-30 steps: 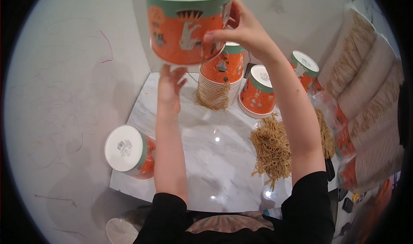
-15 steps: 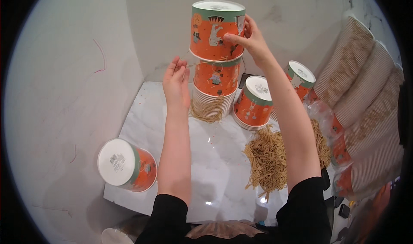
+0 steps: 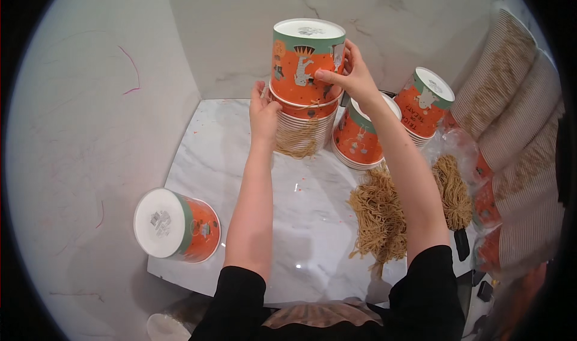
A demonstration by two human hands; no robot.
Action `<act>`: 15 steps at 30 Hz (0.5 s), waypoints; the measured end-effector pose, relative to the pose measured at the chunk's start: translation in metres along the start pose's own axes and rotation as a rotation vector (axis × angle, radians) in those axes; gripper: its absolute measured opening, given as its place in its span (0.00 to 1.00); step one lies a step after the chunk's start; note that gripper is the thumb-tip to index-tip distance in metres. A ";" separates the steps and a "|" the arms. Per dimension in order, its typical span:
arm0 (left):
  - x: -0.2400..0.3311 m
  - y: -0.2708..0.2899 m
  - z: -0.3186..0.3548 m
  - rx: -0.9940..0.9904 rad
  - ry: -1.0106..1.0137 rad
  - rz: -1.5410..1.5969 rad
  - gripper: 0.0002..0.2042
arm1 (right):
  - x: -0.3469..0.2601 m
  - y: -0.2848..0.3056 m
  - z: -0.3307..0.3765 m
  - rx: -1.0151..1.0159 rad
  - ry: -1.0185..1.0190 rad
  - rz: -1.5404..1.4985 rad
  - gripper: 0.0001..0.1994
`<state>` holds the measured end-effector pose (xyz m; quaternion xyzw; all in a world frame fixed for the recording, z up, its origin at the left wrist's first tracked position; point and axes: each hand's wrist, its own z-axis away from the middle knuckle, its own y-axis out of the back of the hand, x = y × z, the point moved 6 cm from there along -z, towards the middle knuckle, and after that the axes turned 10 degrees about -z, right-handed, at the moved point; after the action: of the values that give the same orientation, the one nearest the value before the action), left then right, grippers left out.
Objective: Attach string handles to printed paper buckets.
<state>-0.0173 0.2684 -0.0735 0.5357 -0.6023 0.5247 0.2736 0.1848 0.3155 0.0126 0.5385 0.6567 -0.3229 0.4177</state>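
The right hand (image 3: 348,76) pinches the side wall of an upturned orange-and-green printed paper cup (image 3: 306,58), thumb on the near face and fingers wrapped round the far side, so it is clearly grasping the cup just below its white base, which faces up; the left hand (image 3: 264,112) lies with fingers spread, not clenched, against the left flank of the nested stack of orange paper cups (image 3: 303,127) beneath, steadying it rather than gripping; the held cup sits on top of that stack, at the back of the white marble-patterned tabletop (image 3: 240,154) near the wall; judging by the thin rolled rims, the cup is probably very light and stiff only near base and rim, so a squeeze at mid-wall could dent it, and the firmer hold seems to be close to the base ring or across both sides; the printed coating looks smooth and may slip under dry fingers; to the right stand 2 more inverted orange cup stacks (image 3: 363,136) and (image 3: 424,109); a heap of tan shredded paper filling (image 3: 384,218) lies beyond the right forearm; a single orange paper cup lying on its side (image 3: 177,224) rests at the table's left front edge; ribbed brown corrugated sleeves (image 3: 517,106) run along the right rim.
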 end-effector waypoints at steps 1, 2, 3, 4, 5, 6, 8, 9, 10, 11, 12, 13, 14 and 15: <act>0.002 0.000 0.002 0.031 0.005 0.028 0.40 | 0.002 0.001 0.002 0.002 -0.001 0.004 0.63; -0.001 -0.001 0.001 0.028 0.007 0.032 0.40 | 0.004 0.003 0.005 -0.006 0.000 -0.009 0.63; -0.002 0.002 -0.001 0.044 -0.003 0.019 0.41 | 0.003 0.001 0.007 -0.020 0.004 -0.026 0.63; -0.003 0.004 -0.003 0.059 -0.014 0.006 0.41 | 0.005 0.000 0.008 -0.021 0.007 -0.025 0.63; -0.004 0.007 -0.004 0.058 -0.017 0.008 0.41 | 0.007 -0.001 0.009 -0.031 0.017 -0.036 0.63; -0.006 0.010 -0.004 0.060 0.000 0.062 0.41 | 0.007 -0.002 0.011 -0.040 0.026 -0.047 0.63; -0.008 0.014 -0.006 0.061 0.018 0.117 0.40 | 0.009 -0.006 0.012 -0.037 0.018 -0.055 0.63; -0.005 0.014 -0.005 0.071 0.035 0.211 0.38 | 0.014 -0.004 0.012 -0.029 -0.004 -0.037 0.64; -0.004 0.012 -0.004 0.082 0.054 0.304 0.36 | 0.019 0.000 0.011 -0.020 -0.026 -0.019 0.65; -0.008 0.008 -0.006 0.076 0.060 0.305 0.36 | 0.021 0.005 0.011 -0.012 -0.029 -0.016 0.65; -0.011 0.011 -0.008 0.114 0.047 0.241 0.33 | 0.022 0.003 0.010 -0.023 -0.029 -0.033 0.65; -0.013 0.014 -0.009 0.152 0.034 0.176 0.30 | 0.023 0.001 0.010 -0.033 -0.029 -0.051 0.66; -0.016 0.018 -0.009 0.154 0.036 0.172 0.30 | 0.024 0.000 0.011 -0.033 -0.032 -0.055 0.66; -0.016 0.014 -0.009 0.092 0.033 0.113 0.28 | 0.021 -0.001 0.012 -0.043 -0.032 -0.069 0.66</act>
<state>-0.0279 0.2806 -0.0896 0.5041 -0.6023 0.5753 0.2285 0.1850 0.3138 -0.0119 0.5012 0.6750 -0.3316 0.4281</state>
